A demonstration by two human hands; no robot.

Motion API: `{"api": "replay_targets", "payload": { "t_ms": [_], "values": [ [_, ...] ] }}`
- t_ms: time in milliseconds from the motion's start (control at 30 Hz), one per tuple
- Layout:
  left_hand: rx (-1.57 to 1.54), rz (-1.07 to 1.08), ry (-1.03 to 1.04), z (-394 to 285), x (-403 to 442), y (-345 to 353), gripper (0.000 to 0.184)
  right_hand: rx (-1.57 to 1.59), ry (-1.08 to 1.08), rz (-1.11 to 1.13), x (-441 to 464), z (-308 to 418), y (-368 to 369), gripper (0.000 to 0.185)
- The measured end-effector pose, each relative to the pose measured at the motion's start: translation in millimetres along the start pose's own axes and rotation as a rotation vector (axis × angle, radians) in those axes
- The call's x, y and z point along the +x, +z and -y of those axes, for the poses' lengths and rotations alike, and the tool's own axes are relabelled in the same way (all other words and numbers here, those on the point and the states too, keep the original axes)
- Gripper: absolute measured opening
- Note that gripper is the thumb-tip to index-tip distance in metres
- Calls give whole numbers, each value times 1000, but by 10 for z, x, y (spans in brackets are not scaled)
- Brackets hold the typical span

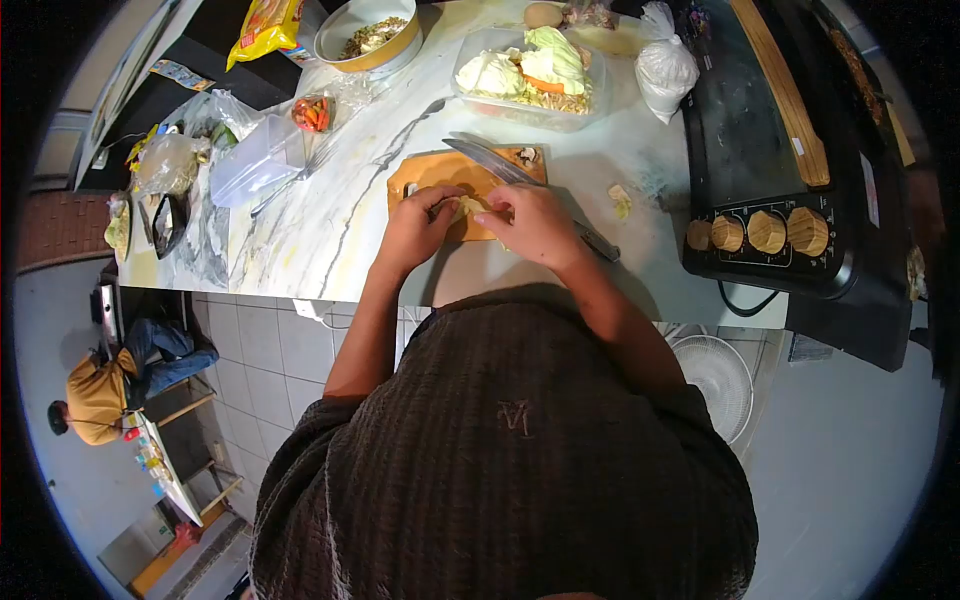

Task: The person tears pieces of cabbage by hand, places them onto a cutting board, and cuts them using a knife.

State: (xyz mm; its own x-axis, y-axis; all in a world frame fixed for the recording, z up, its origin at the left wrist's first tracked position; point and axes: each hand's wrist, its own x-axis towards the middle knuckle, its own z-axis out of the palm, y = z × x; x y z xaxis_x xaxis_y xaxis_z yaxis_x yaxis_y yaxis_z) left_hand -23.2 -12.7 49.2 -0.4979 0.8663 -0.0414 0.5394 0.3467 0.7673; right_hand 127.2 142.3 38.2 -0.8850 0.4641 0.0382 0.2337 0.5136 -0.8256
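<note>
My left hand (412, 228) and my right hand (535, 222) meet over a wooden cutting board (465, 170). Between their bent fingertips is a small pale yellowish piece of food (467, 208), pinched from both sides; its exact kind is hard to make out. A large knife (487, 158) lies slantwise across the board, its blade pointing away from me. My right hand covers the middle of the knife, and the dark handle shows beyond it at the lower right. Small pale scraps (526, 156) sit at the board's far right corner.
Behind the board stands a clear plastic tub (530, 112) with cabbage and shredded vegetables. A bowl (385, 52), a bag of white powder (667, 78), chillies (313, 113) and an empty plastic container (258, 160) surround it. A black oven (768, 225) borders the right. A person (105, 395) sits at far left.
</note>
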Motion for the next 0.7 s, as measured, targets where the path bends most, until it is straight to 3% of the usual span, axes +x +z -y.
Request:
{"api": "replay_targets", "payload": {
  "t_ms": [167,267,433,700],
  "values": [
    [-176,121,-103,35,20,-74,26,62,62,68,23,-18,-34,21],
    [-7,168,-201,-6,54,-105,26,109,49,72,48,-67,-20,20],
    [51,43,19,52,61,10,23,-201,-109,40,89,-152,77,20],
    [131,6,73,79,76,27,25,-32,58,71,94,-34,-48,25]
  ]
}}
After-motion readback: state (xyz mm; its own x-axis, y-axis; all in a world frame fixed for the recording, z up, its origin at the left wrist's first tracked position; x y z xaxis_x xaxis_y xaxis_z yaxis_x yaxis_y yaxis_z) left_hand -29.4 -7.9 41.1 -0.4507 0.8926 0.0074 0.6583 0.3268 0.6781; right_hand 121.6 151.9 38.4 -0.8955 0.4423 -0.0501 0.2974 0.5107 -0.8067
